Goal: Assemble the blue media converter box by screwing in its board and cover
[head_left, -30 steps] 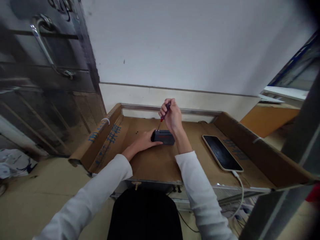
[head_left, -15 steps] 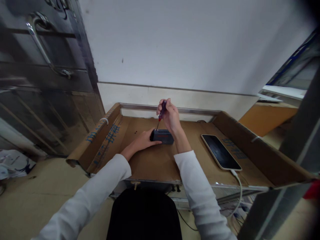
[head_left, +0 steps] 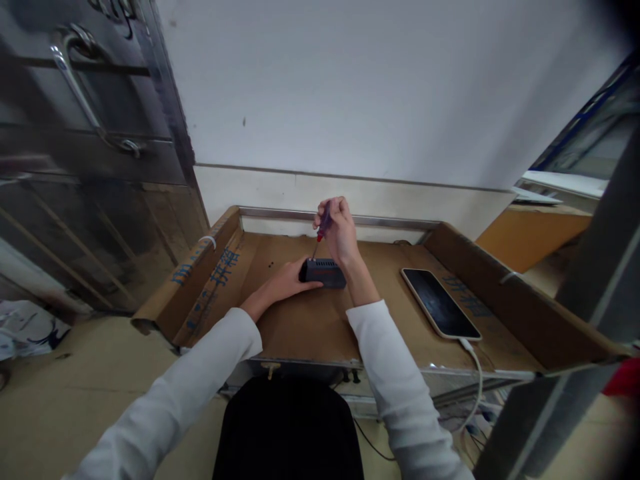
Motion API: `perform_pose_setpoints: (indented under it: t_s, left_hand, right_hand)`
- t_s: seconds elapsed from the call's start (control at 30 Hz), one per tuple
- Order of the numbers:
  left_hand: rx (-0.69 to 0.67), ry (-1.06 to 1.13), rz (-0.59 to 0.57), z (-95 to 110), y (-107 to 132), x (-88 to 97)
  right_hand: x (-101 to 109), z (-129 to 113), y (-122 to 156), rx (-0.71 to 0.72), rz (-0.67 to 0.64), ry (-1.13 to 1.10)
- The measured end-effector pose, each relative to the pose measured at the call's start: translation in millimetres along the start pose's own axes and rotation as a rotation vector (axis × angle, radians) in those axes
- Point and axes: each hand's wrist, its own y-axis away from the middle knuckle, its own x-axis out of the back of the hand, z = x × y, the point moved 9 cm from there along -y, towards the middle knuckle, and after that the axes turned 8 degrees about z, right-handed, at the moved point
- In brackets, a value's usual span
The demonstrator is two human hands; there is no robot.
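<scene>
A dark grey box-shaped device [head_left: 327, 275] with a row of vent slots on top rests on the cardboard. My left hand [head_left: 291, 280] is closed around its left end, thumb along the near side. Above it, my right hand [head_left: 340, 227] grips a screwdriver [head_left: 323, 225] with a dark purple and red handle. The shaft points down, tilted slightly, and its tip meets the top of the device near the left end. What the tip touches is too small to make out. Several tiny dark bits [head_left: 271, 265], perhaps screws, lie left of the device.
Cardboard [head_left: 300, 327] with raised sides lines the table. A phone [head_left: 440, 303] lies at the right, a white cable [head_left: 480, 383] hanging from it over the front edge. Behind stands a white wall [head_left: 340, 93]; a metal door [head_left: 90, 133] is at the left.
My right hand has turned slightly around the screwdriver handle. The device and my left hand stay in place; the whole view shifts a little.
</scene>
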Motion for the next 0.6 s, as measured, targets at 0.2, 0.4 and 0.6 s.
perform_pose_setpoints:
  t_s: [0.2, 0.4, 0.6]
  left_hand:
    - [0.009, -0.003, -0.006, -0.3, -0.4, -0.2]
    - [0.009, -0.055, -0.009, -0.8, -0.7, -0.2]
    - [0.021, -0.089, 0.002, -2.3, -0.3, 1.0]
  right_hand:
    - [-1.7, 2.9, 1.4, -0.052, 0.023, -0.039]
    - [2.5, 7.3, 0.7, -0.051, 0.066, -0.069]
    - [1.9, 3.3, 1.0, -0.057, 0.056, -0.057]
